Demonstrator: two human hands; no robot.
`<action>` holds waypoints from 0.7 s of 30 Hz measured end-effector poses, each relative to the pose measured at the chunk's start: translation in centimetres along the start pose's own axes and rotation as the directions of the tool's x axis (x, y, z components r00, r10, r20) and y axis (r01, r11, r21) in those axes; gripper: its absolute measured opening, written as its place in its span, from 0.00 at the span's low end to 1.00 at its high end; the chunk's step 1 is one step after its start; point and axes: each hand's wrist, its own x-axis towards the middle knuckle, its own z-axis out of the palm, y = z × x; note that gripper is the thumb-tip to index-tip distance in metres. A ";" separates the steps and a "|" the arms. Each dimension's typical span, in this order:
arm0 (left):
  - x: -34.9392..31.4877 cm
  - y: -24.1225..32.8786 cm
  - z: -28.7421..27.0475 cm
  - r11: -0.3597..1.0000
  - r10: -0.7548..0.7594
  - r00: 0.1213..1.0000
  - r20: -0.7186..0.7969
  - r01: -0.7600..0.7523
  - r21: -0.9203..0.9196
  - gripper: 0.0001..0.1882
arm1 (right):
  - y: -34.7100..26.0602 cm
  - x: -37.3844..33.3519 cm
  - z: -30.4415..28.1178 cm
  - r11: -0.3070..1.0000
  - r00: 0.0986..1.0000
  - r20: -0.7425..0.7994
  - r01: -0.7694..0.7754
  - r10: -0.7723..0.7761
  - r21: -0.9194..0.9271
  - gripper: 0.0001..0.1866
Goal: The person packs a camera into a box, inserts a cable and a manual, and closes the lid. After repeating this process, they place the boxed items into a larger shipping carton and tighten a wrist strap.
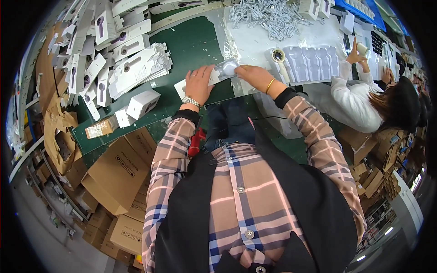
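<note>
Now, centre top of frame.
Left hand (199,84): open, flat on a white card (182,86).
Right hand (251,74): closed around a clear plastic pack (229,68).
Risk: pack could slide on the green table (191,43).
Room: table edge just below the wrists; stacked white boxes (136,63) crowd upper left.

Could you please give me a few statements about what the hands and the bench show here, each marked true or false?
1. Both hands rest on the green bench. True: the left hand and right hand meet at a small white device in clear wrapping.
2. The left wrist is bare. False: it wears a silver watch.
3. White cables lie heaped beyond the hands. True.
4. The white cartons are stacked on the person's right. False: they lie on the left.
</note>
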 end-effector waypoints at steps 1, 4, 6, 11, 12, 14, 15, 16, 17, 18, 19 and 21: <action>0.0 0.0 0.1 1.000 -0.014 1.000 -0.020 0.014 -0.008 0.44 | 0.5 -0.3 -0.3 1.000 1.000 -0.003 -0.008 0.008 -0.025 0.11; 0.1 -0.2 0.3 0.999 -0.043 0.997 -0.060 0.041 -0.027 0.44 | 1.7 -1.7 -1.9 0.994 0.996 -0.020 -0.083 0.085 0.070 0.11; 0.2 -0.4 0.4 0.998 -0.050 0.998 -0.025 0.050 -0.025 0.44 | 1.4 -1.6 -2.5 0.986 0.993 -0.022 -0.115 0.118 0.117 0.11; 0.7 -0.3 0.4 0.996 -0.071 0.997 0.025 0.073 -0.058 0.44 | -0.8 0.3 -0.8 0.622 0.918 -0.093 -0.183 0.384 0.761 0.11; 0.9 -0.2 0.4 0.995 -0.074 0.997 0.027 0.075 -0.059 0.44 | -1.0 1.1 0.0 0.687 0.918 -0.158 -0.149 0.363 0.712 0.11; 0.9 -0.2 0.1 0.994 -0.081 0.996 0.036 0.084 -0.065 0.43 | -1.2 2.4 0.9 0.744 0.917 -0.218 -0.115 0.335 0.659 0.11; 0.8 -0.3 0.0 0.994 -0.086 0.995 0.041 0.089 -0.066 0.43 | -1.3 3.0 1.2 0.779 0.902 -0.246 -0.138 0.353 0.612 0.10; 0.8 -0.3 0.0 0.993 -0.091 0.995 0.044 0.093 -0.066 0.43 | -1.3 3.5 1.4 0.811 0.887 -0.275 -0.164 0.370 0.562 0.09; 0.9 -0.3 0.0 0.993 -0.088 0.996 0.034 0.090 -0.070 0.43 | -1.2 3.8 1.5 0.838 0.871 -0.305 -0.191 0.385 0.511 0.08; 0.9 -0.2 0.1 0.993 -0.084 0.996 0.023 0.086 -0.075 0.43 | -1.1 3.9 1.5 0.837 0.872 -0.301 -0.193 0.386 0.513 0.08; 0.9 -0.2 0.1 0.994 -0.080 0.997 0.013 0.081 -0.077 0.43 | -0.9 4.0 1.5 0.899 0.884 -0.353 -0.147 0.307 0.413 0.08; 0.8 -0.3 0.1 0.994 -0.078 0.997 0.008 0.078 -0.077 0.43 | -0.5 4.2 1.5 0.980 0.894 -0.428 -0.055 0.134 0.193 0.07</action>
